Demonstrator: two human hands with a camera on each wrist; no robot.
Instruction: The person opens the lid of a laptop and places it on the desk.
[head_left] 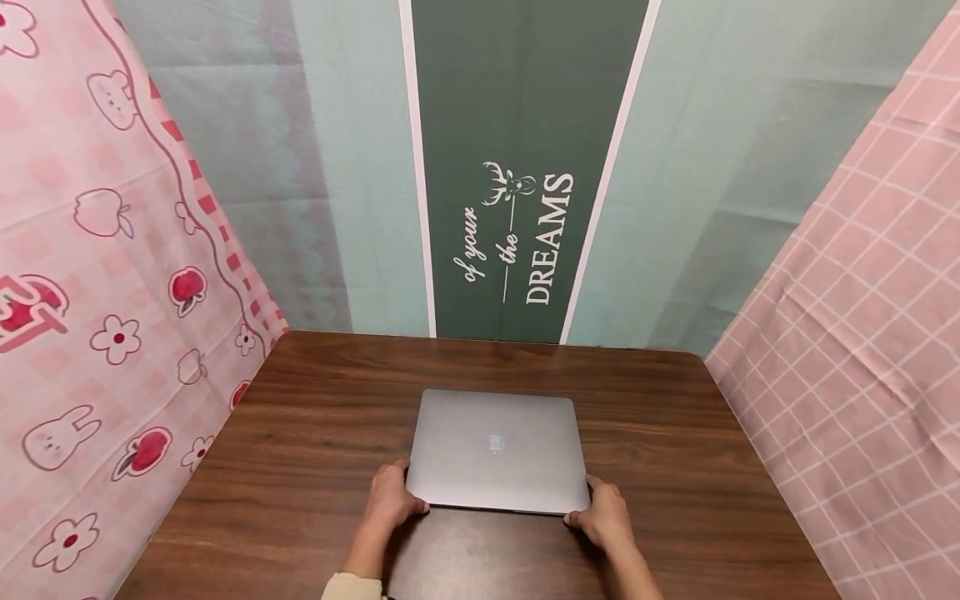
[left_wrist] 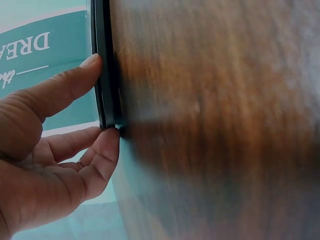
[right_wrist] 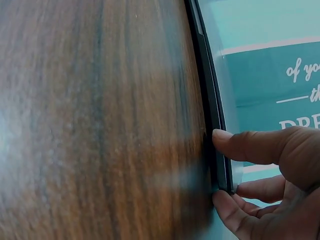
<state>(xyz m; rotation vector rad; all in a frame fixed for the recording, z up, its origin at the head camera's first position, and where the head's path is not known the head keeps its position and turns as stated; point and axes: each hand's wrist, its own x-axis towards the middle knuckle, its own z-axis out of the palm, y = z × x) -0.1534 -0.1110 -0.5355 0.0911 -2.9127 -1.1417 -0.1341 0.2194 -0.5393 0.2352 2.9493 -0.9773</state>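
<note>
A closed silver laptop (head_left: 491, 467) lies on the wooden table, with a small logo at the middle of its lid. My left hand (head_left: 392, 498) holds its near left corner. In the left wrist view the thumb (left_wrist: 75, 82) presses the dark front edge while curled fingers (left_wrist: 102, 160) touch the side at the corner. At the near right corner my right hand (head_left: 606, 512) grips in the same way. The right wrist view shows its thumb (right_wrist: 250, 145) on the front edge and fingers (right_wrist: 232, 212) around the corner. Some of the fingertips are hidden.
The brown wooden table (head_left: 322, 417) extends around the laptop on every side. Behind its far edge hangs a green and teal curtain (head_left: 517, 100) with white lettering. A pink patterned cloth (head_left: 112, 250) borders the left, and a pink checked cloth (head_left: 862, 317) the right.
</note>
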